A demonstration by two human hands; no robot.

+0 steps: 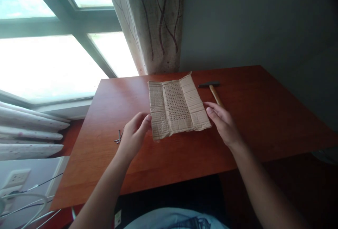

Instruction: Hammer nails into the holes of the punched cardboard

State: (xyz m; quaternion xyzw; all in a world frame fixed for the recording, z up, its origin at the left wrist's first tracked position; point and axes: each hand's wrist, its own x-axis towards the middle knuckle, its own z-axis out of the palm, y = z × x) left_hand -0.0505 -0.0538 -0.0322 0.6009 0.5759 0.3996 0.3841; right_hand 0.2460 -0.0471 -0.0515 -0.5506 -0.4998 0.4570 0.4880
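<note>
A creased brown cardboard sheet (177,104), with rows of small holes punched in its middle panel, is in front of me over the table. Its two side panels are bent along the folds. My left hand (134,130) pinches the sheet's left edge, thumb on top. At the right edge my right hand (223,120) is closed on the sheet, its fingers partly hidden behind it. Beyond my right hand lies a hammer (216,94) with a wooden handle and dark head. Several metal nails (118,136) lie just left of my left hand, partly covered by it.
The reddish-brown wooden table (264,116) reaches back to a wall and a patterned curtain (161,21). Bright windows (47,60) are at the left. Below them, a wall socket (17,179) and several cables (34,204) are beside the table's left edge.
</note>
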